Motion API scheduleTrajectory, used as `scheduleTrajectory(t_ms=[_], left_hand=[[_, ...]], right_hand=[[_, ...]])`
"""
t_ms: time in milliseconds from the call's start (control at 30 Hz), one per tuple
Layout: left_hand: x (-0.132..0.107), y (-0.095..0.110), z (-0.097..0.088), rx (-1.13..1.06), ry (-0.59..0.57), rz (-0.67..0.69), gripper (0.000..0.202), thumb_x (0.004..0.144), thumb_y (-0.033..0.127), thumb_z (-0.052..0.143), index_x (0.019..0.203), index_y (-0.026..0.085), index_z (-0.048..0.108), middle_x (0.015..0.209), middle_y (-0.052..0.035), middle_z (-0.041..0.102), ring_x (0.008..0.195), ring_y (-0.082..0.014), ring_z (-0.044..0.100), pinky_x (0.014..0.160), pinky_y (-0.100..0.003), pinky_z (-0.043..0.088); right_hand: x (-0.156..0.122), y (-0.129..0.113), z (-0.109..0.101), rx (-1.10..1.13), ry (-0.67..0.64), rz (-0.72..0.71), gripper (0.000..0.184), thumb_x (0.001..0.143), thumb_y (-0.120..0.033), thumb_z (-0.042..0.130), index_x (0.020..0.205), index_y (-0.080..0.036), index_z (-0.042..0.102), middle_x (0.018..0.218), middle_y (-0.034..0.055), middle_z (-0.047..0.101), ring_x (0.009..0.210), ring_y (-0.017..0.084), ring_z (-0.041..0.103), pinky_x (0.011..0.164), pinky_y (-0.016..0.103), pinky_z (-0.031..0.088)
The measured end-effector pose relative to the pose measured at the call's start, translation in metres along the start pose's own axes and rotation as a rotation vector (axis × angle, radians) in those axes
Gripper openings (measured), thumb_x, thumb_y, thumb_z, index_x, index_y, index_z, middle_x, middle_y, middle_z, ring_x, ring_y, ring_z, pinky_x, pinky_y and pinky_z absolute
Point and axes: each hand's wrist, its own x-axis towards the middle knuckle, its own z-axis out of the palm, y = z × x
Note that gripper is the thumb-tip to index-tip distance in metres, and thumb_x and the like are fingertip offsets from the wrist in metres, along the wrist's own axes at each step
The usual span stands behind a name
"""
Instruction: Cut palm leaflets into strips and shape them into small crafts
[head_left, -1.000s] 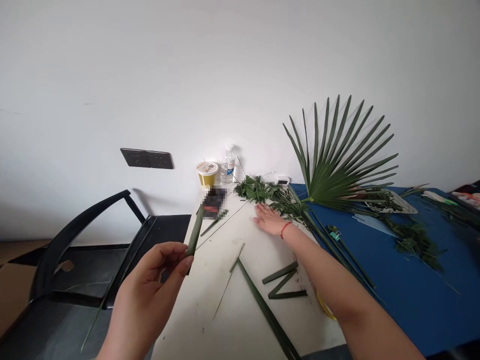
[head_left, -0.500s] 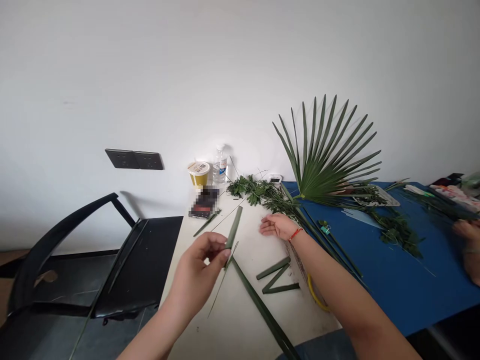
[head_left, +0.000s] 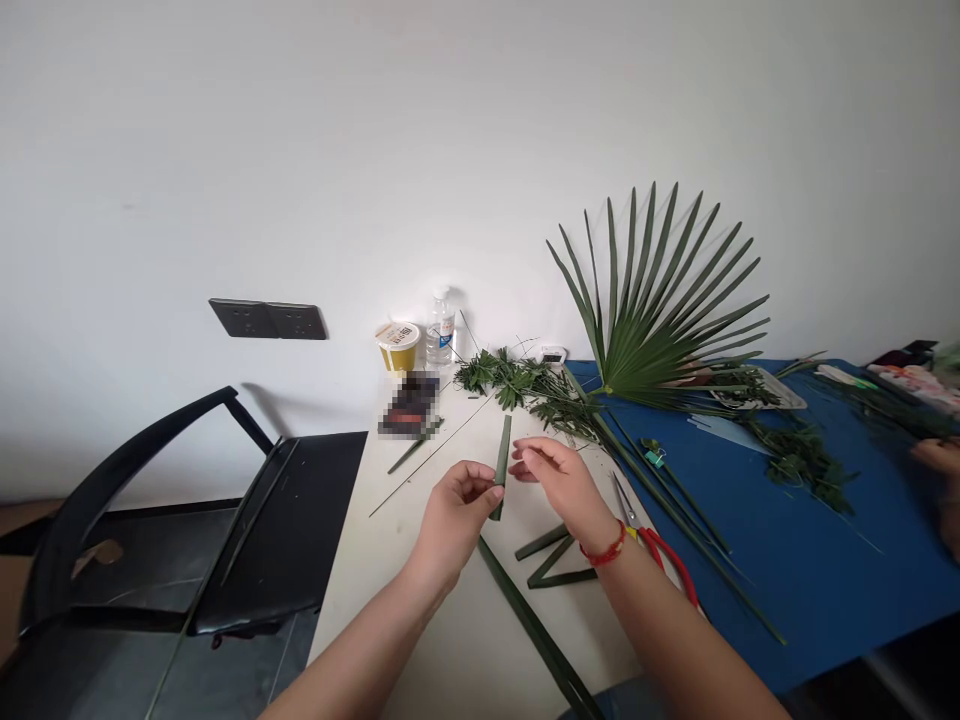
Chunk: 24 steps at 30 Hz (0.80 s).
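My left hand [head_left: 463,505] pinches a short green palm leaf strip [head_left: 504,455], which stands nearly upright over the white table. Close to its right side hovers my right hand [head_left: 559,480], a red bracelet at its wrist. Its fingers are slightly curled and apart, with nothing seen between them. Below the hands lie several folded leaf strips [head_left: 561,578] and a long leaf blade [head_left: 532,630]. Red-handled scissors [head_left: 670,560] rest beside my right forearm, partly covered by it. A thin leaf strand [head_left: 427,456] stretches across the table to the left.
At the back stand a yellow tub [head_left: 398,350], a water bottle [head_left: 441,335] and piled leaf clippings [head_left: 510,378]. A large fan palm leaf [head_left: 652,310] leans on the wall. Stems and cuttings lie on the blue cloth [head_left: 705,490]. Another person's hand [head_left: 937,455] is at far right.
My right hand has come in beside the leaf strip. The left hand has moved right with the strip, and the thin strand near it is gone from there. The scissors have come into view.
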Motion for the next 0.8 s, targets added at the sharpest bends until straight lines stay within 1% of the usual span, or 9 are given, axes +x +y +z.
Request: scheduleTrajectory(t_ms=[67,133,233,367,467,533,633,733,800], left_hand=[[0.000,-0.006,0.001,0.044,-0.021,0.011,0.023,0.070,0.028,0.075,0.085,0.018,0.060,0.067,0.0017,0.062,0.064,-0.0141,0.057,0.064,-0.027,0.043],[0.000,-0.011,0.001,0.089,-0.046,0.030,0.020,0.071,0.026,0.072,0.085,0.019,0.059,0.067,0.0014,0.062,0.064,-0.0146,0.057,0.063,-0.027,0.043],[0.001,-0.016,-0.001,0.205,-0.027,0.091,0.015,0.075,0.025,0.068,0.086,0.020,0.059,0.070,0.0008,0.063,0.065,-0.0155,0.058,0.062,-0.028,0.044],[0.001,-0.019,-0.005,0.519,0.064,0.273,0.016,0.079,0.022,0.063,0.094,0.024,0.067,0.083,-0.0027,0.069,0.069,-0.0181,0.062,0.066,-0.030,0.046],[0.001,-0.019,-0.006,0.764,0.031,0.422,0.021,0.084,0.018,0.056,0.096,0.025,0.071,0.087,-0.0052,0.071,0.074,-0.0208,0.063,0.070,-0.032,0.047],[0.002,-0.019,-0.006,0.896,-0.008,0.474,0.024,0.087,0.015,0.050,0.093,0.025,0.071,0.086,-0.0064,0.072,0.077,-0.0219,0.064,0.071,-0.032,0.046],[0.004,-0.019,-0.004,0.979,-0.026,0.482,0.027,0.087,0.012,0.047,0.085,0.024,0.070,0.083,-0.0065,0.071,0.076,-0.0218,0.064,0.070,-0.031,0.045],[0.005,-0.018,-0.004,0.953,-0.042,0.430,0.027,0.084,0.010,0.047,0.081,0.024,0.070,0.076,-0.0039,0.069,0.072,-0.0200,0.062,0.067,-0.029,0.042],[0.004,-0.017,-0.004,0.895,-0.056,0.369,0.026,0.084,0.012,0.048,0.077,0.024,0.070,0.071,-0.0015,0.067,0.066,-0.0178,0.058,0.064,-0.028,0.040]], right_hand=[[-0.008,-0.005,0.002,0.046,-0.040,0.040,0.030,0.082,-0.047,0.067,0.091,-0.019,0.072,0.084,0.0066,0.072,0.080,0.022,0.069,0.066,0.034,0.058],[-0.011,-0.007,0.004,0.074,-0.067,0.077,0.027,0.076,-0.045,0.073,0.076,-0.018,0.071,0.068,0.0035,0.068,0.068,0.019,0.065,0.057,0.030,0.054],[-0.009,-0.001,0.009,0.113,-0.061,0.115,0.026,0.073,-0.040,0.074,0.062,-0.018,0.066,0.056,0.0010,0.064,0.054,0.014,0.057,0.054,0.029,0.049],[-0.005,0.011,0.019,0.156,-0.001,0.131,0.027,0.071,-0.038,0.075,0.058,-0.020,0.061,0.052,-0.0003,0.063,0.051,0.014,0.054,0.054,0.029,0.048],[-0.004,0.020,0.025,0.172,0.027,0.127,0.028,0.071,-0.038,0.076,0.058,-0.020,0.060,0.050,-0.0015,0.060,0.051,0.015,0.054,0.053,0.029,0.046],[-0.003,0.026,0.026,0.183,0.028,0.125,0.028,0.070,-0.039,0.077,0.057,-0.020,0.061,0.050,-0.0013,0.060,0.051,0.015,0.054,0.054,0.029,0.045],[-0.003,0.033,0.025,0.212,0.001,0.130,0.026,0.070,-0.041,0.077,0.060,-0.020,0.066,0.053,0.0002,0.064,0.053,0.016,0.056,0.056,0.031,0.048],[-0.002,0.038,0.023,0.241,-0.022,0.136,0.025,0.070,-0.042,0.077,0.062,-0.020,0.068,0.054,0.0004,0.065,0.053,0.016,0.056,0.056,0.031,0.049],[-0.002,0.041,0.022,0.251,-0.031,0.137,0.025,0.070,-0.041,0.077,0.061,-0.020,0.067,0.054,-0.0001,0.065,0.052,0.015,0.055,0.055,0.031,0.048]])
